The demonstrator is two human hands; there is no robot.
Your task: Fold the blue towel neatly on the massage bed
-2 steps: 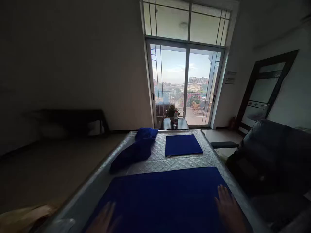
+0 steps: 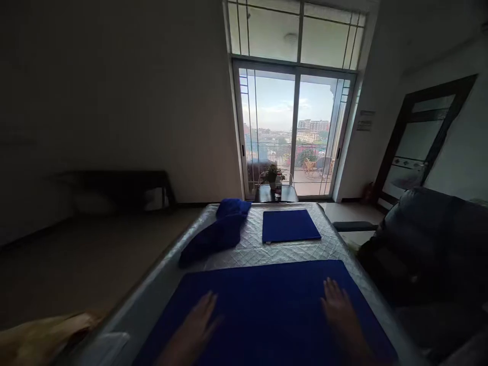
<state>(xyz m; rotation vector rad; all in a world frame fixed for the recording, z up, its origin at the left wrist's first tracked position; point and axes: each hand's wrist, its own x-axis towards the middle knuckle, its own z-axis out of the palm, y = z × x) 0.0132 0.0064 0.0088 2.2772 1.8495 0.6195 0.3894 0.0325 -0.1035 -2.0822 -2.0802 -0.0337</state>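
Observation:
A large dark blue cloth [image 2: 267,305] lies spread out flat on a table with a silvery quilted cover [image 2: 247,252]. Over the cloth's left part is my left hand [image 2: 200,315], a little blurred, fingers stretched out and holding nothing. My right hand [image 2: 337,302] is on the cloth's right part, palm down with its fingers extended. Beyond the spread cloth, a neatly folded blue cloth [image 2: 290,225] rests at the far right of the cover. At the far left lies a crumpled heap of blue cloth [image 2: 217,231].
A dark padded chair [image 2: 430,239] stands right of the table. Behind the far end, a small black table [image 2: 263,194] bears a potted plant [image 2: 272,175] and a bottle, before glass sliding doors [image 2: 270,122]. Something yellowish [image 2: 41,335] lies at the lower left.
Both hands have moved inward over the spread cloth and farther from me, the left one more so. The view has shifted slightly.

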